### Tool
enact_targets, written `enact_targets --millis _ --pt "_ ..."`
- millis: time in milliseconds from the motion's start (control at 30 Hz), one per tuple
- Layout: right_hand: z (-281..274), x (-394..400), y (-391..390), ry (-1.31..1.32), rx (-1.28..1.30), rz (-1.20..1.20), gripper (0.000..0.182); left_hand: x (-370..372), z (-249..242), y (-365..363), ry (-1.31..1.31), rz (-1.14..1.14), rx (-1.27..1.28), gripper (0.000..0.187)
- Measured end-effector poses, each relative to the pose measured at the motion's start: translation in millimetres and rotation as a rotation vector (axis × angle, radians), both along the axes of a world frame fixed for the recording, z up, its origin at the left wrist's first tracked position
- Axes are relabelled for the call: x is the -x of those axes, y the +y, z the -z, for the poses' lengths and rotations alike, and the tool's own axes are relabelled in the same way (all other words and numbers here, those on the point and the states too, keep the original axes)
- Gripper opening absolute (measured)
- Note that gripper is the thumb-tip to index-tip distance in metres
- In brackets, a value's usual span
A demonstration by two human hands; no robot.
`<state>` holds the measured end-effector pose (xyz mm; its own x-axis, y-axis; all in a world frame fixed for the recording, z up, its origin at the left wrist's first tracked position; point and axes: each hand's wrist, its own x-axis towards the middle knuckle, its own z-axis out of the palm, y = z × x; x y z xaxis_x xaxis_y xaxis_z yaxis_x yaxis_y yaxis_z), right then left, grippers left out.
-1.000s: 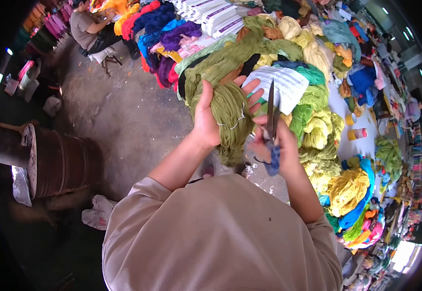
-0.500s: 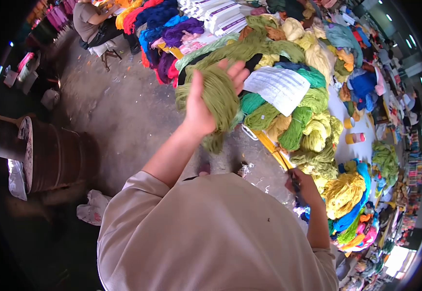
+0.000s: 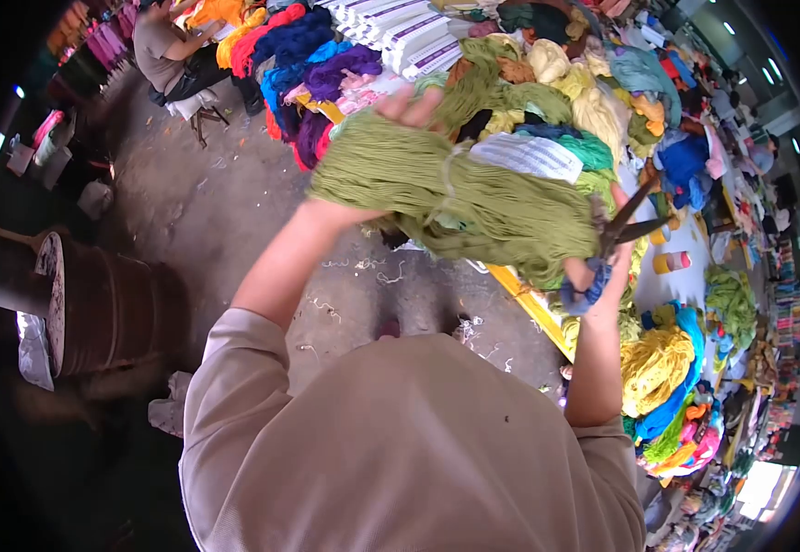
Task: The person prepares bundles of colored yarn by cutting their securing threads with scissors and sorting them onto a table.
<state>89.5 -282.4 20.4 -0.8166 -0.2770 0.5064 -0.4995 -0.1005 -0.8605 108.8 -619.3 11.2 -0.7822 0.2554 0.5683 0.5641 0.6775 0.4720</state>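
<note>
An olive-green yarn skein [image 3: 501, 207] is stretched between my two hands in front of my body, with a pale tie across its middle. My left hand [image 3: 337, 212] holds the left end; its fingertips show above the strands and the palm is mostly covered. At the right end, my right hand [image 3: 602, 285] grips dark scissors [image 3: 622, 230] with blue-wrapped handles. The blades are apart and point up and to the right, beyond the yarn. My right fingers are partly hidden by the skein and handles.
Piled yarn skeins [image 3: 657, 368] in many colours cover the yellow-edged table [image 3: 533, 308]. A printed paper sheet [image 3: 529, 155] lies behind the held skein. White packages [image 3: 400, 32] are stacked further back. A rusty drum [image 3: 110, 304] stands left; a person [image 3: 165, 55] sits beyond.
My right hand has come up from the table edge with the scissors to the skein's right end. The skein, hanging from my left hand before, is now spread sideways between both hands.
</note>
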Motion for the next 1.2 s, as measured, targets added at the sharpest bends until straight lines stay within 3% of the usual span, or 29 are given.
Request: enact_targets --millis 33,67,133,167,233,367,433,467,533,633,667,700,800,967,1100,1200 --pt "-4.5 4.0 10.5 -0.004 -0.106 0.025 0.092 -3.5 -0.4 -22.8 0.251 -0.245 0.508 0.072" --pt "-3.1 5.1 11.3 0.027 -0.113 0.064 0.09 -5.1 -4.8 -39.0 0.25 -0.107 0.349 0.088" --pt "2.9 6.4 10.0 0.085 -0.139 0.075 0.083 -4.8 11.7 -50.5 0.047 0.124 -0.267 0.107" --pt "12.8 7.9 10.4 0.167 -0.306 0.114 0.083 -9.6 13.0 -27.2 -0.361 0.415 -1.042 0.113" --pt "6.4 -9.8 -5.1 -0.005 -0.587 0.117 0.087 -18.9 7.7 7.0 -0.374 0.698 -1.551 0.102" --pt "13.7 -22.3 -26.9 -0.096 -0.416 0.025 0.079 -19.2 -20.5 43.8 -0.385 0.753 -2.034 0.092" --pt "26.1 -23.9 -12.3 -0.076 -0.393 -0.037 0.069 -18.4 -22.0 53.2 -0.459 0.744 -2.104 0.092" --pt "15.1 -30.7 -16.1 -0.227 -0.253 -0.233 0.057 -20.1 -24.1 57.7 -0.513 0.777 -2.147 0.095" --pt "4.3 -43.4 -19.4 -0.571 -0.205 -0.508 0.05 -19.3 -22.9 63.2 -0.576 0.798 -2.164 0.096" --pt "-3.4 -56.6 -30.8 -0.689 -0.364 -0.468 0.04 -17.9 -22.6 66.7 -0.646 0.796 -2.201 0.1" --pt "-5.6 -58.9 -34.5 -0.528 -0.438 -0.45 0.037 -16.9 -21.0 65.7 -0.618 0.804 -2.212 0.1" --pt "-7.1 -58.2 -35.1 -0.527 -0.44 -0.455 0.037 -16.2 -19.4 64.6 -0.588 0.813 -2.224 0.099" --pt "-7.7 -55.5 -37.8 -0.747 -0.461 -0.45 0.037 -15.7 -15.6 59.2 -0.569 0.81 -2.209 0.099" --pt "-3.7 -55.1 -43.1 -0.541 -0.514 -0.441 0.037 -18.5 -17.1 52.5 -0.523 0.802 -2.198 0.101" --pt "-0.9 -53.3 -44.3 -0.644 -0.474 -0.45 0.041 -20.3 -15.1 47.8 -0.497 0.816 -2.188 0.102" --pt "-1.3 -53.4 -46.8 -0.522 -0.529 -0.431 0.036 -21.8 -14.4 48.5 -0.503 0.789 -2.182 0.101"
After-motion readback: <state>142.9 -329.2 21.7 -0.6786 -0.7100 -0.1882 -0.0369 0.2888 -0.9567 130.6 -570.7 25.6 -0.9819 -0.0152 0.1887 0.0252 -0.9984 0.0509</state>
